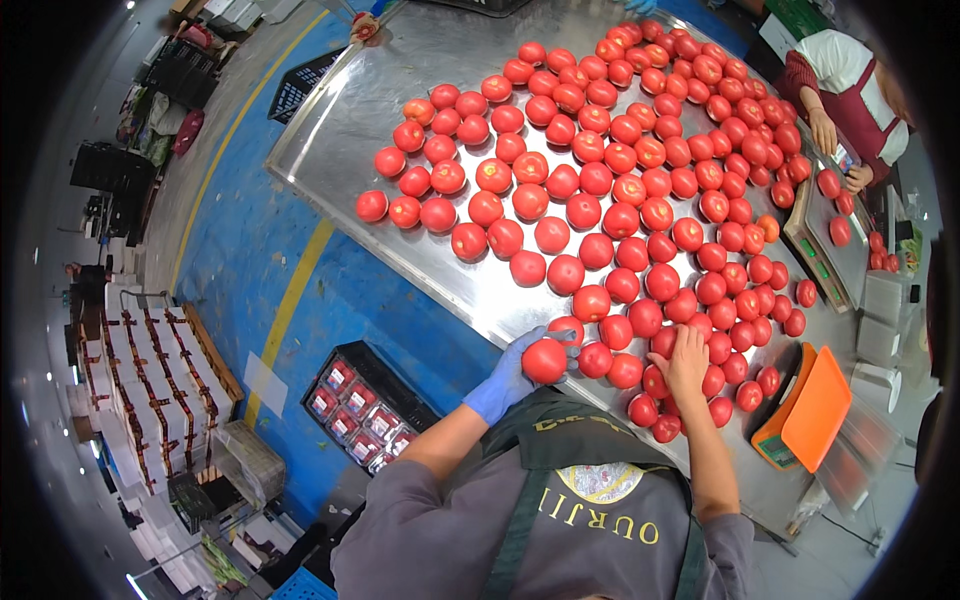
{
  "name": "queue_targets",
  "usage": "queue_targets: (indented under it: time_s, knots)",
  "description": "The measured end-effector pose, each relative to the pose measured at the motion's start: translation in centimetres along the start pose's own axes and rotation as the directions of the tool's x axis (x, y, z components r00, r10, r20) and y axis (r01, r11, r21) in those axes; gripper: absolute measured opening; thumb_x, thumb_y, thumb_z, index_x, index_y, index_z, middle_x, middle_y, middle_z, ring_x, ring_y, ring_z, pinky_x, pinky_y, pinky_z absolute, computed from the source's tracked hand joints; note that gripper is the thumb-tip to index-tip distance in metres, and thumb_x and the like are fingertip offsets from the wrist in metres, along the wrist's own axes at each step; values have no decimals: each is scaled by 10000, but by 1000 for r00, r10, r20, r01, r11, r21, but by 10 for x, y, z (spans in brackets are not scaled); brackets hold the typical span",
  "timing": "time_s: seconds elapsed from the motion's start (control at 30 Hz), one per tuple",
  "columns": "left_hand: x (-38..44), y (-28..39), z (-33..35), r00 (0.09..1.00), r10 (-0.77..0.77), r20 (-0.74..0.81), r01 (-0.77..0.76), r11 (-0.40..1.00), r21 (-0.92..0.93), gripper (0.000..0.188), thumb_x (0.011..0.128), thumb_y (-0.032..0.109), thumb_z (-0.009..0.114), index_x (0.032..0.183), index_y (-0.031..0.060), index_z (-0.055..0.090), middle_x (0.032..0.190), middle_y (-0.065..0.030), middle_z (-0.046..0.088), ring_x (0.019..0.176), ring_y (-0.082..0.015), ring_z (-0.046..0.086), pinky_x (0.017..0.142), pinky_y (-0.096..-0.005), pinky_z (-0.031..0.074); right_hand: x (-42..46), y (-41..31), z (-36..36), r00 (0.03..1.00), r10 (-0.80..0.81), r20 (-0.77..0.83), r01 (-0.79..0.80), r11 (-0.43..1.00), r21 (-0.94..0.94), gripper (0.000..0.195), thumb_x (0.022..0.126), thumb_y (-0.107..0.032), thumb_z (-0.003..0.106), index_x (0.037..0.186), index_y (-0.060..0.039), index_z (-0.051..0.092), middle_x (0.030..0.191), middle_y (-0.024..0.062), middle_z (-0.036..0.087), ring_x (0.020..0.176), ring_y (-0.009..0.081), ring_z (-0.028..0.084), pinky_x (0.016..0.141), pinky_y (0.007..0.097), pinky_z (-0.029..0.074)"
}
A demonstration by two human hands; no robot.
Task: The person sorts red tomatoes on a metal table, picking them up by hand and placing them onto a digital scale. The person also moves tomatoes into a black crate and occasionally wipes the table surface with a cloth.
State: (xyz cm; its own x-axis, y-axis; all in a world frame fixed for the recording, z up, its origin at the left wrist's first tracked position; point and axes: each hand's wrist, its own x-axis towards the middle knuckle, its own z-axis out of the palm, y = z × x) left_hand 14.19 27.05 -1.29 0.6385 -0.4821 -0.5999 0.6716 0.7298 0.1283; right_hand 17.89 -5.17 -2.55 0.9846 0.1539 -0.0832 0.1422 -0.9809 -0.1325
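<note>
Many red tomatoes (pixel 588 209) lie spread over a stainless steel table (pixel 450 289). My left hand (pixel 510 379), in a blue glove, holds a tomato (pixel 544 361) at the table's near edge, its fingers beside other tomatoes. My bare right hand (pixel 684 364) reaches palm down among the near tomatoes, fingertips touching one (pixel 699 325); whether it grips one I cannot tell. To the right of it stands an orange weighing scale (pixel 816 409) with a flat tray.
A black crate (pixel 315 394) of packed tomatoes in clear packs stands on the floor at left. A second scale (pixel 825 240) stands at the far right, near a co-worker's hands (pixel 823 133). Another black crate (pixel 304 86) sits beyond the table's left edge. Clear plastic containers (pixel 855 465) lie right of the orange scale.
</note>
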Motion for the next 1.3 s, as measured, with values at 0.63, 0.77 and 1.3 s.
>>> queue_targets:
  time_s: [0.63,0.77,1.3]
  knots:
    - [21,1,12,988,-142,59,143,990,-14,576,946,434,527,1338,14,500,1275,-233,583,1074,-381,634,786,-455,575,-7,24,-38,952,62,300,-127,-811,571,789,729,-553,763,1291,-68,496,1244,162,587,1054,311,607,827,448,502]
    - [28,3,33,987,-157,16,155,984,93,526,942,398,540,1302,15,521,1221,-208,606,1057,-377,639,776,-483,576,-8,14,-49,963,46,267,-79,-895,440,809,746,-518,756,1342,-64,450,1256,199,557,1056,341,608,744,393,558]
    - [78,-62,126,899,-437,-31,406,805,432,594,947,458,580,1347,33,471,1288,-173,573,1129,-330,611,922,-510,552,-16,-4,-89,965,260,34,-133,375,918,332,982,-333,519,1022,-51,689,981,106,660,947,248,647,837,349,497]
